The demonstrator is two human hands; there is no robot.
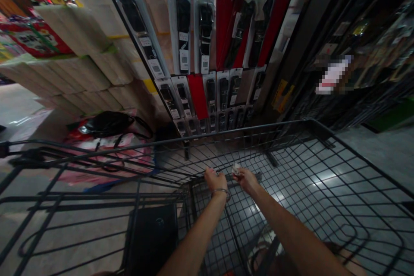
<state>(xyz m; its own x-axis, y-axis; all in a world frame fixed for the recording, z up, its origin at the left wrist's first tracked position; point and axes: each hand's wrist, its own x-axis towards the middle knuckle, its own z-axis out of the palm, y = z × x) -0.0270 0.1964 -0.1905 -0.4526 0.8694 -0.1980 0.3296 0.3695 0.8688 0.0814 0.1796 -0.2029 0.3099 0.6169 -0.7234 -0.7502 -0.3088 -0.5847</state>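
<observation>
1. Lowest in the frame, a dark panel [155, 237] stands within the wire cart [246, 130], at lower left; it looks like a seat flap, set at one end to spare the basket's length.
2. At the centre of the frame, the right hand [248, 180] pinches a crumpled pale scrap [237, 168] between narrowed fingertips, probably because something so small and limp needs no fuller grip.
3. Just left of it, the left hand [214, 180] has its fingers curled in; I can't tell whether they hold anything. It wears a bracelet [220, 193]. Both hands are over the basket mesh, close together but apart, perhaps so either can reach the scrap.
4. Beyond the cart, middle left, a black bag [108, 124] lies on pink packages [80, 172], which keep it off the floor.
5. Farther up, packaged belts [183, 30] hang in rows, presumably to show each buckle and tag.
6. Upper left, wrapped bundles [87, 62] are stacked flat, likely for steadiness.
</observation>
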